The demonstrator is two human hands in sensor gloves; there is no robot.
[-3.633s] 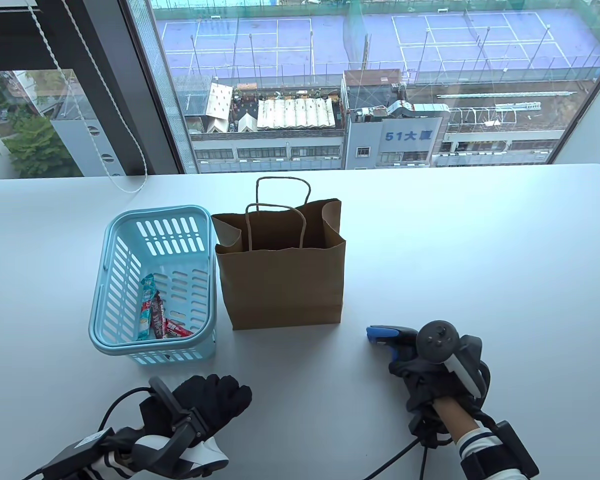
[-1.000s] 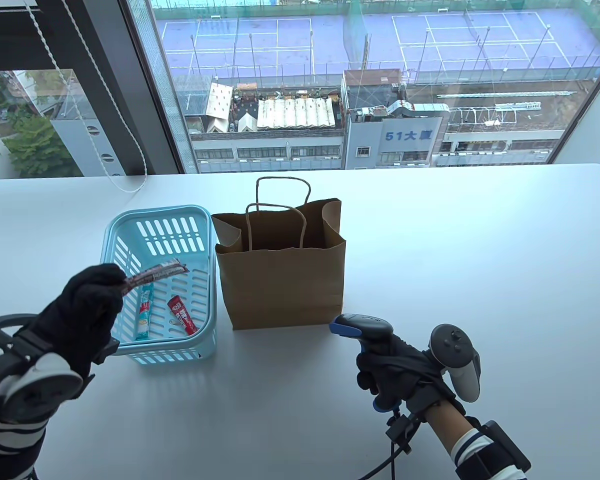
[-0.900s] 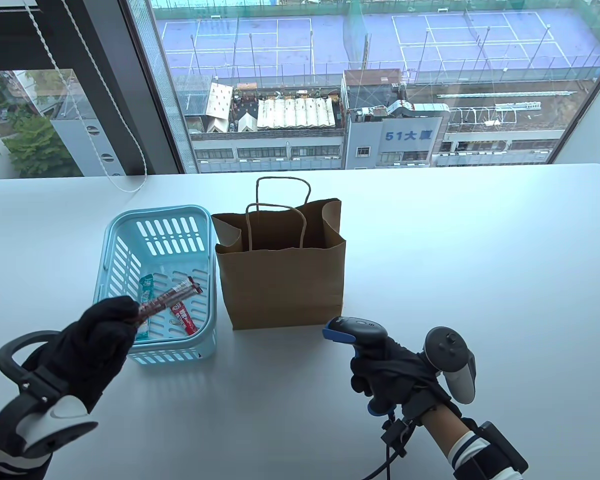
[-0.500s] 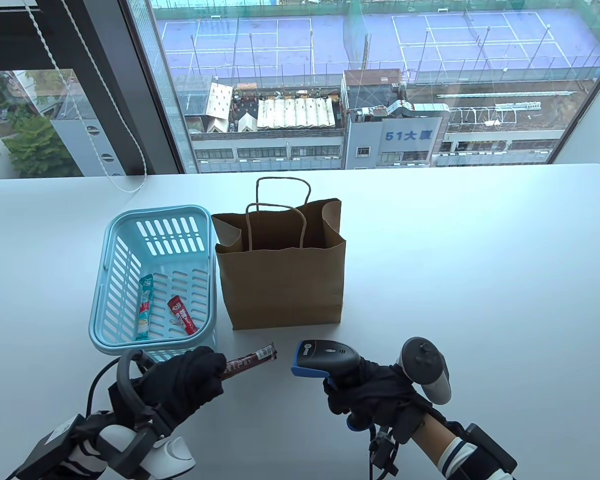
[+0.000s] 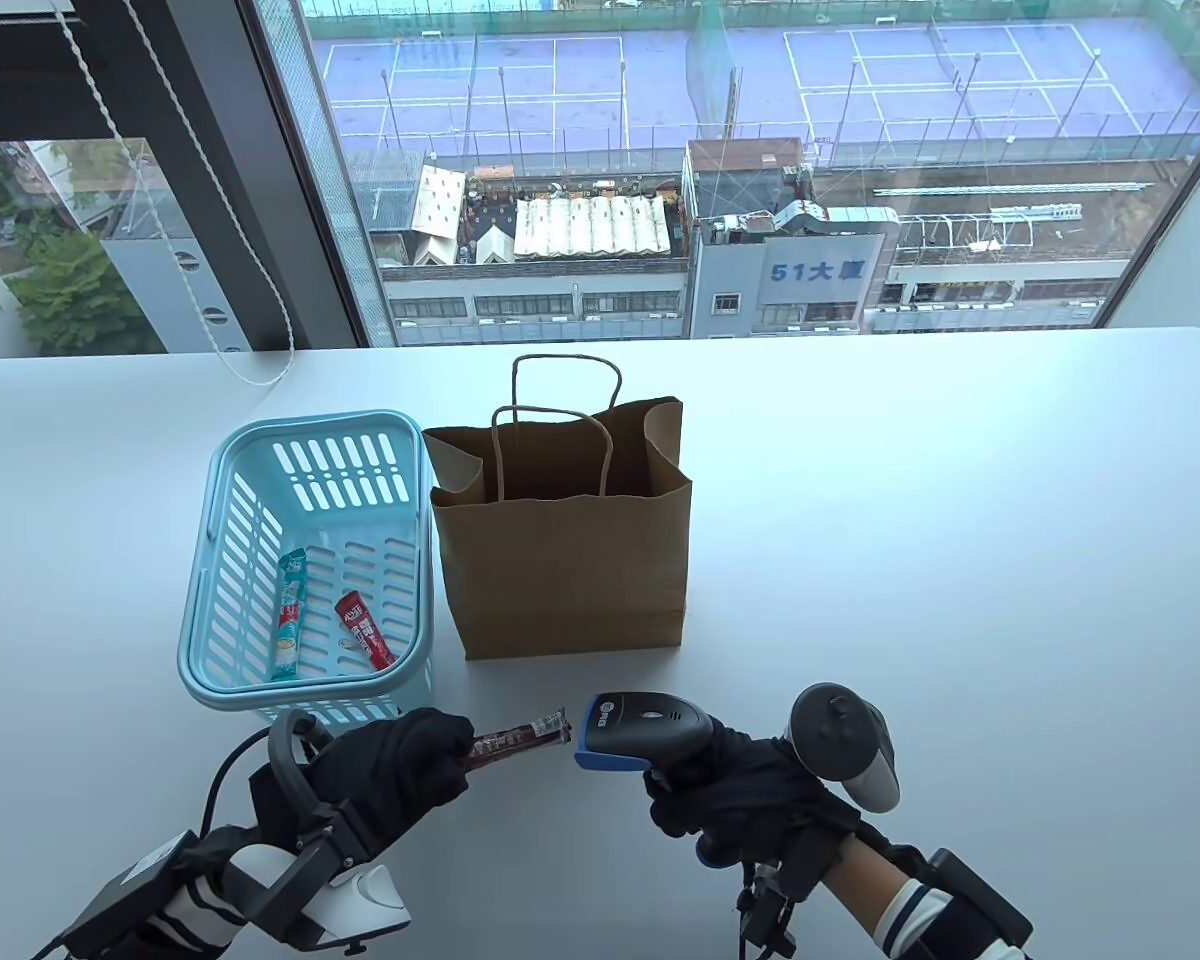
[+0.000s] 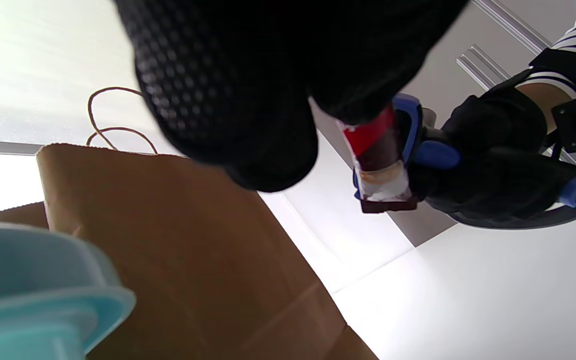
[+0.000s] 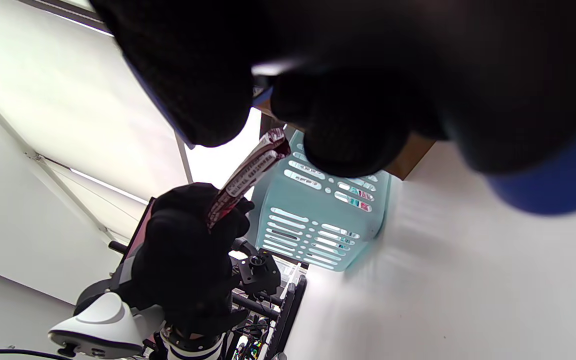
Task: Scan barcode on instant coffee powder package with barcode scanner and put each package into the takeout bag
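A: Table view, status? 
B: Left hand [image 5: 390, 770] pinches dark coffee stick [image 5: 520, 738] by one end; right hand [image 5: 730, 795] fingers wrapped round barcode scanner [image 5: 640, 728], its nose just beside the stick's free end.
A: Elsewhere?
B: Two sticks [image 5: 365, 630] in blue basket [image 5: 260, 690]; paper bag [image 5: 565, 560] upright beside it.

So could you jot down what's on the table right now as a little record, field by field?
left hand: pinches one end of a dark red coffee stick, other end pointing at the scanner
right hand: grips the barcode scanner, its blue-rimmed nose facing the stick's tip
basket: light blue, holds a teal stick and a red stick
paper bag: brown, upright, open, right of the basket
bag contents: not visible
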